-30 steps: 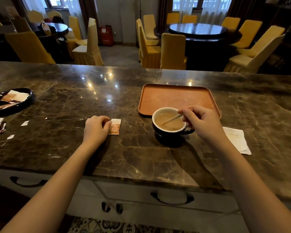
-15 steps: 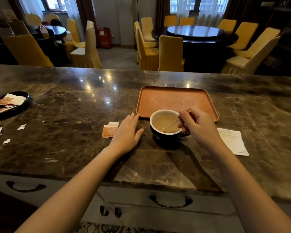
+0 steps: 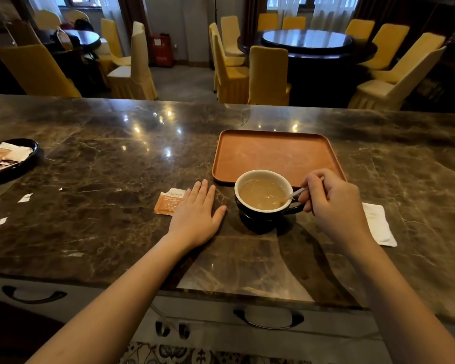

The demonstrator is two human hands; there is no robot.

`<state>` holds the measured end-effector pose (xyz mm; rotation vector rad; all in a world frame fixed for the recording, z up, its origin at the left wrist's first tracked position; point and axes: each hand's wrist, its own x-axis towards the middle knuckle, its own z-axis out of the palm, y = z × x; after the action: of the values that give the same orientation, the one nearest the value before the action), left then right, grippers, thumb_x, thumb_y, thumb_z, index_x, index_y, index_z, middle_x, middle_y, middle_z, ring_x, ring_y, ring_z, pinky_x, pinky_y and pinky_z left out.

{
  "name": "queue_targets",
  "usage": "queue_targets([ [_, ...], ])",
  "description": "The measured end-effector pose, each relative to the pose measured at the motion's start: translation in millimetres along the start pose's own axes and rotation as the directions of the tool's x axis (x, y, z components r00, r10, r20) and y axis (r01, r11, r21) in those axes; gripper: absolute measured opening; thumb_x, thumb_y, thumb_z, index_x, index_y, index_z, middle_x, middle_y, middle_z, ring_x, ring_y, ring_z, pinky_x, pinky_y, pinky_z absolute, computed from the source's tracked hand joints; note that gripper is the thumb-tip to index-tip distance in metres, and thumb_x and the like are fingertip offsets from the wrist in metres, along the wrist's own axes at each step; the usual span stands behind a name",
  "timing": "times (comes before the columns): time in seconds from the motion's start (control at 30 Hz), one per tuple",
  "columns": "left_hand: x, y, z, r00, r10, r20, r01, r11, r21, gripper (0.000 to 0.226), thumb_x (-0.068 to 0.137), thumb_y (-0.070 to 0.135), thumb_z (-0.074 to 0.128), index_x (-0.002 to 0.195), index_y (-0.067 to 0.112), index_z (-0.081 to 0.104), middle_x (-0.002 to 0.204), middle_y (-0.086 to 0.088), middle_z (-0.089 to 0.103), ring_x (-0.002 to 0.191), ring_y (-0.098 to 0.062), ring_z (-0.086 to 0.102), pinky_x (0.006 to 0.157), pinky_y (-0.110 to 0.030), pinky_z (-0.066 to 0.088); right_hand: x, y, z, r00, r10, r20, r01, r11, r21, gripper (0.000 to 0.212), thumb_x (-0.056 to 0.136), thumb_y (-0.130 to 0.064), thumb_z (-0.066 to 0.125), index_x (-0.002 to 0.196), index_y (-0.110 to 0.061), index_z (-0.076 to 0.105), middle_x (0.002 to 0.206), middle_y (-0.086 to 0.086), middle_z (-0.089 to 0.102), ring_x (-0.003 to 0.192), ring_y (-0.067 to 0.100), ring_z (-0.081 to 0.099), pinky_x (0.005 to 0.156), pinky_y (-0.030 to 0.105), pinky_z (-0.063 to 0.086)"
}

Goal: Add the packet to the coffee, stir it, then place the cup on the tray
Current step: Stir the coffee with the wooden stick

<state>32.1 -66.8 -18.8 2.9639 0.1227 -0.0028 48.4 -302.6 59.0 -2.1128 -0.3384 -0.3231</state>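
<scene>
The dark marble desk runs the full width of the room's near side, and everything sits in relation to the cup on it. Just beyond the cup lies the orange tray, its near edge hidden behind the cup's rim, nothing on it. Well off to the cup's left, at the desk's edge, a black dish holds a few spare packets. To the cup's right, past the person's wrist, a white napkin lies flat. The cup itself is black outside, white inside, full of pale milky coffee, and stands on the desk, not on the tray. The left hand rests palm down just left of the cup, fingers straight and close together, holding nothing. The right hand hovers at the cup's handle side, fingers pinching a thin stirrer whose tip dips into the coffee. The torn orange packet lies left of the cup, partly under the left fingers.
</scene>
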Motion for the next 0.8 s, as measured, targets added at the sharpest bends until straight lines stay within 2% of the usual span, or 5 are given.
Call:
queue_targets([
  [0.1, 0.2, -0.9, 2.4, 1.000, 0.003, -0.023, -0.003, 1.000, -0.008, 0.066, 0.093, 0.052, 0.019, 0.147, 0.017, 0.005, 0.158, -0.006, -0.001, 0.145, -0.017, -0.005, 0.113, -0.030, -0.006, 1.8, 3.7, 7.9, 0.998, 0.001, -0.056, 0.000, 1.000, 0.011, 0.021, 0.095, -0.018, 0.041, 0.090, -0.011, 0.061, 0.071, 0.000, 0.064, 0.064, 0.011, 0.061, 0.058, 0.021, 0.050],
  [0.2, -0.1, -1.0, 3.6, 0.999, 0.005, -0.035, -0.005, 1.000, -0.006, 0.066, 0.093, 0.053, 0.019, 0.147, 0.017, 0.005, 0.158, -0.005, -0.001, 0.145, -0.016, -0.005, 0.114, -0.031, -0.005, 2.5, 4.4, 17.9, 0.996, 0.020, -0.082, -0.017, 0.999, 0.038, 0.021, 0.095, -0.021, 0.042, 0.090, -0.015, 0.061, 0.072, -0.001, 0.065, 0.064, 0.013, 0.062, 0.062, 0.029, 0.055],
  [0.37, -0.6, -0.2, 2.8, 0.999, 0.006, -0.046, -0.006, 1.000, -0.002, 0.066, 0.093, 0.053, 0.020, 0.147, 0.017, 0.005, 0.158, -0.005, -0.001, 0.145, -0.016, -0.005, 0.112, -0.029, -0.007, 1.6, 0.3, 27.4, 0.999, -0.009, -0.053, 0.012, 0.998, 0.059, 0.020, 0.094, -0.022, 0.043, 0.092, -0.016, 0.061, 0.073, -0.001, 0.065, 0.065, 0.013, 0.061, 0.064, 0.035, 0.057],
  [0.67, -1.8, -0.2, 2.1, 0.999, 0.005, -0.054, -0.006, 1.000, -0.007, 0.066, 0.093, 0.053, 0.019, 0.147, 0.017, 0.006, 0.158, -0.005, -0.001, 0.145, -0.016, -0.004, 0.114, -0.030, -0.005, -2.1, -8.5, 19.1, 0.995, 0.033, 0.090, -0.043, 0.993, 0.111, 0.019, 0.093, -0.021, 0.044, 0.085, -0.018, 0.061, 0.068, -0.005, 0.064, 0.063, 0.007, 0.061, 0.057, 0.014, 0.050],
  [0.8, -0.9, 0.0, 2.6, 0.998, 0.005, -0.057, -0.006, 1.000, -0.006, 0.066, 0.093, 0.053, 0.019, 0.147, 0.017, 0.006, 0.158, -0.005, 0.000, 0.145, -0.016, -0.004, 0.113, -0.029, -0.006, 0.8, -9.3, 6.4, 0.995, 0.024, 0.097, -0.029, 0.998, 0.048, 0.020, 0.094, -0.019, 0.044, 0.082, -0.018, 0.060, 0.066, -0.003, 0.062, 0.060, 0.004, 0.059, 0.052, 0.010, 0.047],
])
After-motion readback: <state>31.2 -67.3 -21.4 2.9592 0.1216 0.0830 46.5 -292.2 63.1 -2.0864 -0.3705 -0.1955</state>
